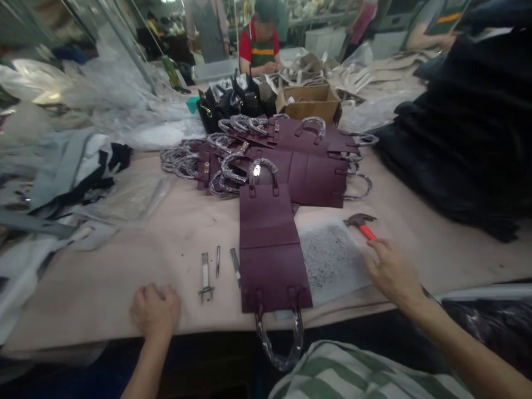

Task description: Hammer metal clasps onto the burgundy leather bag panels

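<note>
My right hand [393,271] is closed round the orange handle of a claw hammer [362,220], whose head sits over the far right corner of a pale, pitted pad [332,263]. Down at the table's front left, my left hand [155,310] is curled up; whatever its fingers may hold is hidden. Between my hands lies an opened-out burgundy bag panel [270,244], its near handle [280,360] in clear wrap hanging past the table edge. Left of it are a metal divider-like tool [205,277], a thin metal punch [218,261] and a flat metal tool [236,266].
Behind the panel is a heap of burgundy bag pieces [316,172] with wrapped handles. Black bags [233,100] and a cardboard box [310,102] stand farther back. A tall black pile [461,127] fills the right, plastic wrapping [95,88] the left. Several people are beyond.
</note>
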A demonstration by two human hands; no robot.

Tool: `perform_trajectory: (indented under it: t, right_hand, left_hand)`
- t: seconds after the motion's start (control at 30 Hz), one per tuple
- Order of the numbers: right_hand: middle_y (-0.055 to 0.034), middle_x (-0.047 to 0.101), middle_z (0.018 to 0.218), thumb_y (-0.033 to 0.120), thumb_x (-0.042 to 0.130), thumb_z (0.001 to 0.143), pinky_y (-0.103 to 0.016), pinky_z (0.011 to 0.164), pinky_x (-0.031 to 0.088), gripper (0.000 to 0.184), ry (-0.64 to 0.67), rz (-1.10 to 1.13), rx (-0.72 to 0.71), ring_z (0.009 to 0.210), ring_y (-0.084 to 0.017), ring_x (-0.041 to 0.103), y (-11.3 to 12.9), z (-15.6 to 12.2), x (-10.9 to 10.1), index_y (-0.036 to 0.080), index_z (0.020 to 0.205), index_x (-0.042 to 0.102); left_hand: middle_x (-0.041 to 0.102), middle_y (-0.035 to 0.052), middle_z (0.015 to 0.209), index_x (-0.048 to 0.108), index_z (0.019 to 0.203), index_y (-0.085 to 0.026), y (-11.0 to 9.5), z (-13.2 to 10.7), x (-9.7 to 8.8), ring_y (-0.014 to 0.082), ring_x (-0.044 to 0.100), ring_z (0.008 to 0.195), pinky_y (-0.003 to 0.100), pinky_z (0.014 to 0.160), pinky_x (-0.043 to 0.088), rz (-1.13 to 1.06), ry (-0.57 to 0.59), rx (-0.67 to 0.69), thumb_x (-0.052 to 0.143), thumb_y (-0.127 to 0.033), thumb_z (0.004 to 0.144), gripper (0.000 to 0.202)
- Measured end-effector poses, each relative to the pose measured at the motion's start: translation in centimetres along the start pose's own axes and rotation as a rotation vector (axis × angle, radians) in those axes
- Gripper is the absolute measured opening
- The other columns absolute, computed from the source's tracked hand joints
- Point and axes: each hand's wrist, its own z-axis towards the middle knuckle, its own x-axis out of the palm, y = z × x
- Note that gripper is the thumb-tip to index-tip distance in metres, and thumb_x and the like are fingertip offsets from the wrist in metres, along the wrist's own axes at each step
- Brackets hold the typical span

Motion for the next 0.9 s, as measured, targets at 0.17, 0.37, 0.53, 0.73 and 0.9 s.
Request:
perform_trajectory:
  t: [0.17, 0.37, 0.53, 0.73, 0.9]
  right_hand:
    - [-0.0238, 0.058, 0.126, 0.04, 0.043, 0.097, -0.043, 0.086, 0.043, 0.05, 0.271, -0.225, 0.205, 0.109, -0.035, 0.054, -4.0, 0.1, -0.8, 0.005, 0.129, 0.055]
    - [-0.0228, 0.059, 0.107, 0.044, 0.029, 0.102, -0.038, 0.075, 0.039, 0.051, 0.422, -0.275, 0.168, 0.098, -0.033, 0.058, -5.1, 1.1, 0.4, 0.008, 0.118, 0.061]
    - [-0.0215, 0.059, 0.11, 0.039, 0.028, 0.102, -0.035, 0.07, 0.038, 0.046, 0.535, -0.198, 0.192, 0.099, -0.031, 0.06, -5.6, 2.5, 0.5, 0.008, 0.111, 0.06]
    - [-0.019, 0.062, 0.115, 0.037, 0.034, 0.099, -0.034, 0.069, 0.041, 0.035, 0.66, -0.143, 0.251, 0.1, -0.031, 0.063, -5.7, 3.9, -0.2, 0.013, 0.114, 0.053]
    - [-0.0178, 0.064, 0.113, 0.037, 0.036, 0.096, -0.034, 0.069, 0.04, 0.032, 0.676, -0.14, 0.252, 0.099, -0.031, 0.064, -6.5, 4.4, 0.3, 0.016, 0.114, 0.052]
  left_hand:
    - [0.063, 0.0214, 0.115, 0.063, 0.114, -0.008, -4.5, -3.0, -3.3, 0.0345, 0.057, 0.114, 0.049, 0.102, 0.045, -0.082, 0.129, 0.117, 0.038, -0.034, 0.092, 0.042]
    - [0.067, 0.015, 0.106, 0.069, 0.109, -0.014, -11.7, -11.7, -6.1, 0.0277, 0.065, 0.098, 0.04, 0.092, 0.05, -0.299, 0.289, 0.176, 0.038, -0.04, 0.096, 0.042]
    - [0.072, 0.0153, 0.1, 0.072, 0.105, -0.012, -13.7, -14.1, -6.1, 0.0277, 0.067, 0.096, 0.039, 0.09, 0.051, -0.369, 0.416, 0.026, 0.047, -0.039, 0.094, 0.038]
    - [0.073, 0.0076, 0.08, 0.073, 0.094, -0.014, -14.7, -14.7, -5.7, 0.0213, 0.069, 0.078, 0.031, 0.076, 0.052, -0.609, 0.513, -0.088, 0.056, -0.034, 0.09, 0.026]
    - [0.071, 0.0054, 0.075, 0.072, 0.091, -0.015, -16.7, -16.5, -6.3, 0.0188, 0.066, 0.072, 0.029, 0.071, 0.05, -0.615, 0.513, -0.001, 0.056, -0.031, 0.088, 0.023]
